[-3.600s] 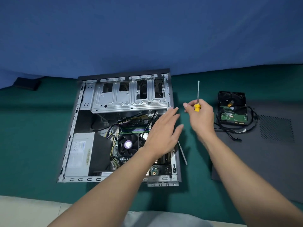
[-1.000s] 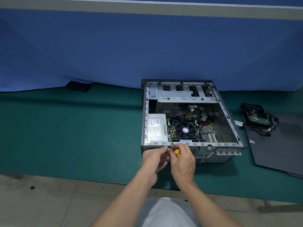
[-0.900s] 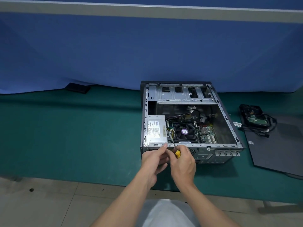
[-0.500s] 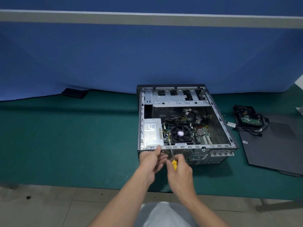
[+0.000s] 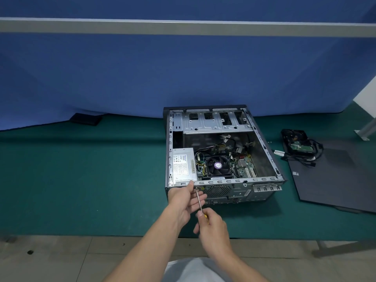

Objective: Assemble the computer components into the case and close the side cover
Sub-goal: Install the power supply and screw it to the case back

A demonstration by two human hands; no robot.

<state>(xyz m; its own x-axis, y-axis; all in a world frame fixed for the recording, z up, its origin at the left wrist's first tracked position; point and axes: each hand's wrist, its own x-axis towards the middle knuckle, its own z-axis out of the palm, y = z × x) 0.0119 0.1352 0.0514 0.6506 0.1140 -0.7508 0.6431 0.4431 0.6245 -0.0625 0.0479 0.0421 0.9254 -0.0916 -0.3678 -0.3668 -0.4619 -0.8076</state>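
- While the right hand (image 5: 211,226) grips the yellow handle of the screwdriver (image 5: 199,200), the head view shows the left hand (image 5: 183,202) pinching its shaft near the tip, at the near left corner of the case (image 5: 264,192) on the bench (image 5: 81,180). I cannot tell whether a screw sits there.
- Pushed at a slant, the tip may slip and jab the left fingers.
- A loose screw could roll off the near bench edge.
- The hard drive (image 5: 297,143) and side cover (image 5: 335,176) lie to the right, not yet fitted.
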